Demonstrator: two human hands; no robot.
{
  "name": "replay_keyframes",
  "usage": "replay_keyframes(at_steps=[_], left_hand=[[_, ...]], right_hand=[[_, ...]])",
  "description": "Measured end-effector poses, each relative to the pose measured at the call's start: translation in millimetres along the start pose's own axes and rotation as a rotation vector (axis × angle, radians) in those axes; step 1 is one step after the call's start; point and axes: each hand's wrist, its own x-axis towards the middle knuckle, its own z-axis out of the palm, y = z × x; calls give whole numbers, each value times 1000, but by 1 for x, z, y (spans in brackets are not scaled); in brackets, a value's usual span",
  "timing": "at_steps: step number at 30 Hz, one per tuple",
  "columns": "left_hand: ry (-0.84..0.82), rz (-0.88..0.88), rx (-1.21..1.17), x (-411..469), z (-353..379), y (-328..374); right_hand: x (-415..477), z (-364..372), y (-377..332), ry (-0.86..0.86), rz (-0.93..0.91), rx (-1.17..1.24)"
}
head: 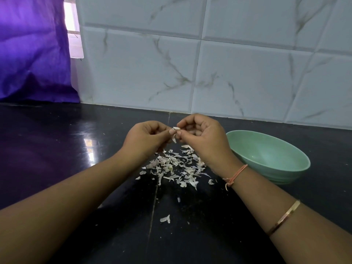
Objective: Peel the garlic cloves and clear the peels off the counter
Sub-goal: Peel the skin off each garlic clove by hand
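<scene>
Two bare forearms reach in from the bottom edge over the dark, glossy desk (57, 149). The right forearm wears a thin metal bangle (283, 218), and farther up, at the wrist, a knotted orange thread band (236, 174). Between the forearms a stray peel (165, 219) lies alone on the desk, well apart from the rest.

Beyond it the peels (175, 166) lie in a loose, pale heap, spread between the two wrists and just below both hands. A few flakes have scattered toward the left edge of the heap.

Above the heap, raised off the desk, the left grip (146, 138) and the right grip (202, 138) meet fingertip to fingertip. Both have their fingers curled in, and between thumbs and fingertips they pinch a small white garlic clove (176, 129). Only a sliver of the clove shows between the two grips. A strip of skin (174, 139) hangs down from it over the heap.

To the right of the right grip, near but not touching it, a pale green bowl (282, 176) stands on the desk. Behind everything rises a tiled wall (209, 63) of white, grey-veined tiles. A purple curtain (32, 54) hangs at the far left, down to the desk's back edge.
</scene>
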Motion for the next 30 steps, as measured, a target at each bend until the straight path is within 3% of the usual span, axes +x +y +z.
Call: replay_keyframes(at_steps=[8,30], left_hand=[[48,28,-11,2,-1,-3],[-113,-28,-231,-1,-1,0]], right_hand=[[1,-1,-2,20,-1,3],[-1,-4,-6,-60,36,184]])
